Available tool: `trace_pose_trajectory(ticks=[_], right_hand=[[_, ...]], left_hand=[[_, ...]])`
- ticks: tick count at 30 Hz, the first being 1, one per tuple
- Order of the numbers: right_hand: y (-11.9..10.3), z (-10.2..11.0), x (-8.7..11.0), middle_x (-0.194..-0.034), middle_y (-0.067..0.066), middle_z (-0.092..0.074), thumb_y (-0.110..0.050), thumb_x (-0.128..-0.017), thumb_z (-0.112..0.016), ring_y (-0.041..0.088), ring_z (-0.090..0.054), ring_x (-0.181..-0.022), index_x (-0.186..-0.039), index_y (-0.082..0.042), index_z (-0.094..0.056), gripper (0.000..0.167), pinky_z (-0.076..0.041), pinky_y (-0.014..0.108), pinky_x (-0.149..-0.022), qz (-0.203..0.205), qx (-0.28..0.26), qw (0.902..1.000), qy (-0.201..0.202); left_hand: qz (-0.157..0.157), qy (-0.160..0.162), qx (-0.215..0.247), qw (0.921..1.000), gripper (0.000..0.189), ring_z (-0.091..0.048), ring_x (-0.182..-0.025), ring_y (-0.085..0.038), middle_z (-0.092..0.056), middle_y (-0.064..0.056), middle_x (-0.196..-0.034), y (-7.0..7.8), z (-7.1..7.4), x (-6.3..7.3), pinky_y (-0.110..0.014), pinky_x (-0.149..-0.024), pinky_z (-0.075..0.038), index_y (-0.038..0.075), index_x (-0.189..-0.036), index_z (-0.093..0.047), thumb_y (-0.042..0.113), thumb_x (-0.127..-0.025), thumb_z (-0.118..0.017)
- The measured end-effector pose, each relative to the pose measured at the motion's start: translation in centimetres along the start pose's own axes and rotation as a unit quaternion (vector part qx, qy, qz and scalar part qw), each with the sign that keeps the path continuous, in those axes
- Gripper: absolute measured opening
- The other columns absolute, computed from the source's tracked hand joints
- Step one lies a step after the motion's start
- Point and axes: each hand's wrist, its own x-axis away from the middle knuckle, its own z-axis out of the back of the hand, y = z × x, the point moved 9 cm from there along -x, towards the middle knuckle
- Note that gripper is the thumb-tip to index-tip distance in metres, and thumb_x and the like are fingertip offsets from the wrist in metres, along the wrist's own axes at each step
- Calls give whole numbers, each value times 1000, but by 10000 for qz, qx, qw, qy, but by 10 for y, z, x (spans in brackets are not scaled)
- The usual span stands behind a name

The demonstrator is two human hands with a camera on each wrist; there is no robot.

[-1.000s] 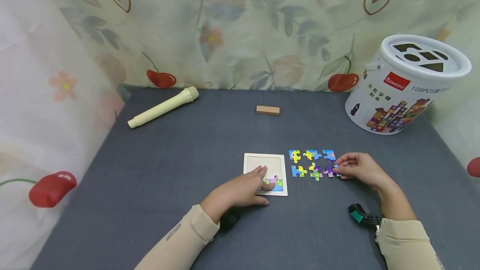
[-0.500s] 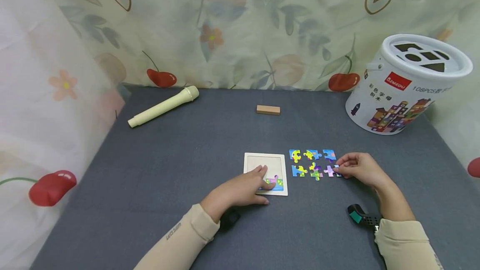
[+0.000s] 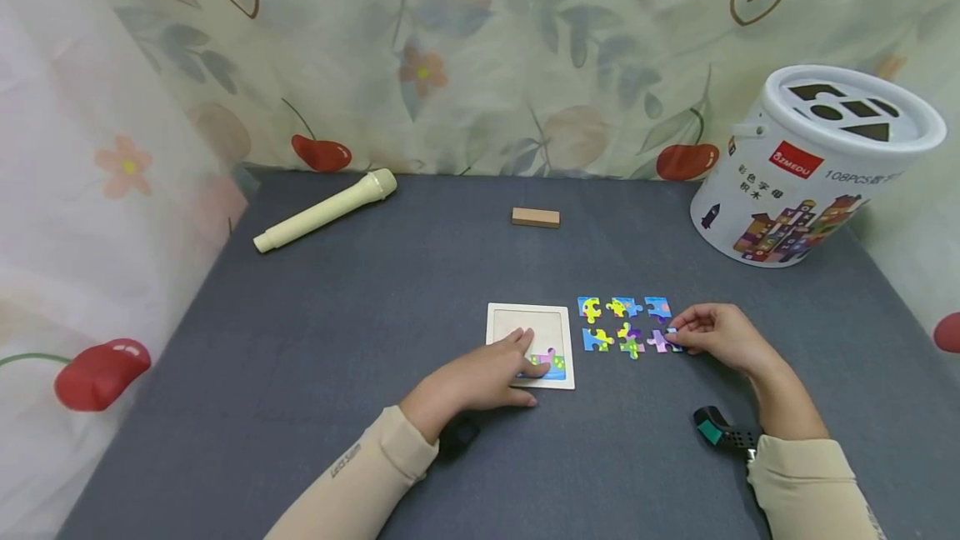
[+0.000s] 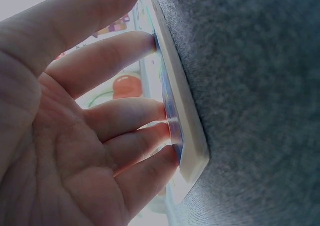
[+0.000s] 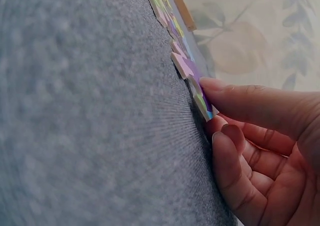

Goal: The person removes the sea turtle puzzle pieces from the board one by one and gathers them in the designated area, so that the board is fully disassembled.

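Observation:
My left hand (image 3: 476,377) rests with spread fingers on a square wooden puzzle tray (image 3: 551,325). The tray's near side has fitted pieces (image 3: 552,363), partly hidden under the hand; in the left wrist view, fingertips (image 4: 159,108) touch the tray's face near its edge. At the right, my right hand (image 3: 722,336) pinches the outer end of a pink and purple jigsaw piece (image 3: 660,342). The right wrist view shows the thumb on top of that piece (image 5: 189,65) and a finger at its edge. Several loose jigsaw pieces (image 3: 590,309) lie in two rows between tray and right hand.
A white bucket (image 3: 813,165) with a shape-cut lid stands at the back right. A small wooden block (image 3: 536,217) lies at the back middle, and a cream toy microphone (image 3: 326,211) at the back left. Printed curtains surround the dark table (image 3: 337,340).
The piece under my right fingertips looked darker purple a second ago and shows paler pink since. Both hands stay in nearly the same places.

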Motion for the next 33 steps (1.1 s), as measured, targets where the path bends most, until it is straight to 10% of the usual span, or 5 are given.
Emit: trace_pose_trajectory(ticks=[33], right_hand=[[-18,3,2,-83,5,-62,-30,-86,-67,7,-57,-67,-107,7,-60,43,-52,24,-63,6,89,9997,-219]], left_hand=[[-27,415,-389,9984,36,-37,-137,-24,-40,-15,-145,0,13,3,-34,-110,-33,18,-125,-61,23,-90,-62]])
